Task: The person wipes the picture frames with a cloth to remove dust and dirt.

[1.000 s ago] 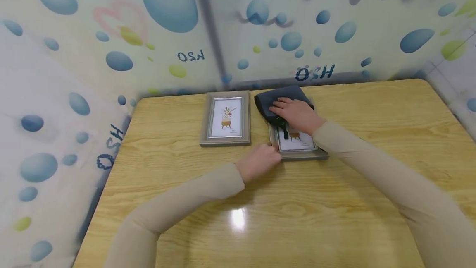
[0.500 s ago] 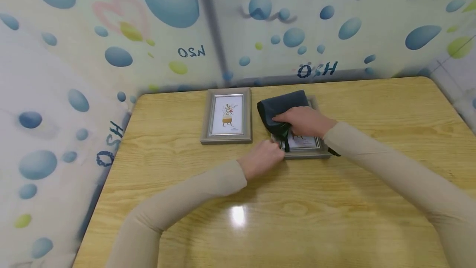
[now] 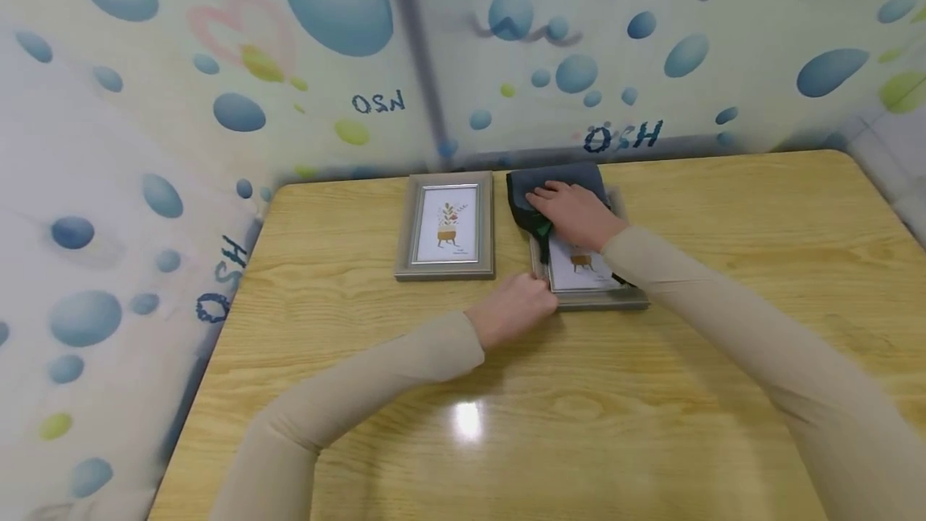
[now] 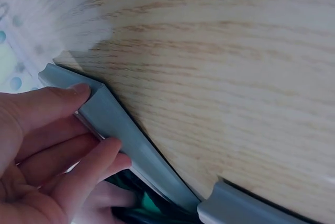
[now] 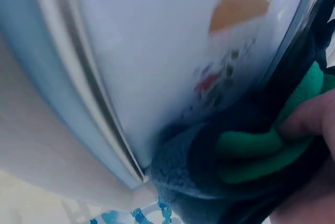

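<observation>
A picture frame [image 3: 604, 304] with a grey-brown border lies on the table, its print showing a plant in a pot on legs. My left hand [image 3: 514, 308] holds its near left corner; in the left wrist view the thumb rests on the border [image 4: 141, 145] and the fingertips touch its inner edge. Across the upper part of the frame lies a folded dark blue-grey cloth [image 3: 560, 175] with a green inside and a dangling strap. My right hand [image 3: 575, 215] grips this cloth, fingers over its top and thumb [image 5: 309, 116] in the green fold, hiding part of the print.
A second, similar picture frame [image 3: 444, 272] lies just left of the first, near the far edge of the wooden table [image 3: 615, 416]. Directly behind the table stands a wall [image 3: 448, 63] with blue and green spots.
My right hand drew the cloth a little toward me over the frame, then pushed it back up, its fingers now more spread. My left hand stays at the frame's corner.
</observation>
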Motion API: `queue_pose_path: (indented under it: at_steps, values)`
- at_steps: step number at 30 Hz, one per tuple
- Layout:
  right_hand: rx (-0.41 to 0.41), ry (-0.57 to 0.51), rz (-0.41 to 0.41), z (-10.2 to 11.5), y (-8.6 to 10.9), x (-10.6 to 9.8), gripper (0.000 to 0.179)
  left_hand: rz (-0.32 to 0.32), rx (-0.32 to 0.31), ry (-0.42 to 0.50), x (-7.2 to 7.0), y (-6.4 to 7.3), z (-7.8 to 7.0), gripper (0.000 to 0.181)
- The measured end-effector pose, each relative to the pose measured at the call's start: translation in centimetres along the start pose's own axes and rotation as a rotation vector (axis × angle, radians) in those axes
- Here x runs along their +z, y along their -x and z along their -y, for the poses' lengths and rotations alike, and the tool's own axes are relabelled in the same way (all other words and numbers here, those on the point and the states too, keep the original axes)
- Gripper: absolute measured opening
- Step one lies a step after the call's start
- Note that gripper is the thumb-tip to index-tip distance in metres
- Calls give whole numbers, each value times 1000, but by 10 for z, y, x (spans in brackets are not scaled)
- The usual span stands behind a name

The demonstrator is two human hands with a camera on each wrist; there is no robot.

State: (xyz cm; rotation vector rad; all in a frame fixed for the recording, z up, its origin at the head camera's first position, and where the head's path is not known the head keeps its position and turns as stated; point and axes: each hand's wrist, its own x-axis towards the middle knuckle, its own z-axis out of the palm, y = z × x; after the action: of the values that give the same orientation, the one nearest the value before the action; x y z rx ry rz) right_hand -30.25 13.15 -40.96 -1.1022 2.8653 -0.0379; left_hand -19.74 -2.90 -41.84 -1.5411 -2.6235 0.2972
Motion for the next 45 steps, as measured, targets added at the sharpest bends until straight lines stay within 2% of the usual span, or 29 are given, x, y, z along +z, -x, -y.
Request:
queue_pose_path:
  at_steps: [7, 10, 17, 22, 28, 33, 37, 41, 45]
  values:
    - [-5, 11, 69, -8, -15, -5, 53, 12, 5, -3, 0, -3, -3, 21]
    - [-64, 35, 97, -6, -13, -8, 49, 20, 4, -4, 0, -4, -3, 21]
    - [-240, 214, 134, 17, 4, -14, 41, 77, -21, 45, -5, -4, 1, 20]
    - [-298, 236, 127, 33, 13, -17, 37, 75, -9, 63, -8, -2, 3, 22]
    - [-258, 207, 111, 24, 2, -18, 42, 77, -19, 22, -9, -2, 2, 22]
    - [-122, 146, 95, 2, -18, -12, 41, 63, -5, 13, -7, -4, 1, 21]
    - [-35, 100, 123, -11, -27, -7, 45, 63, -3, 19, -6, -6, -1, 21]
    - [-66, 102, 128, -8, -27, -8, 42, 60, -9, 18, -6, -6, -1, 21]
    - [-143, 129, 130, 4, -16, -8, 39, 47, -17, 33, -5, -6, -1, 21]
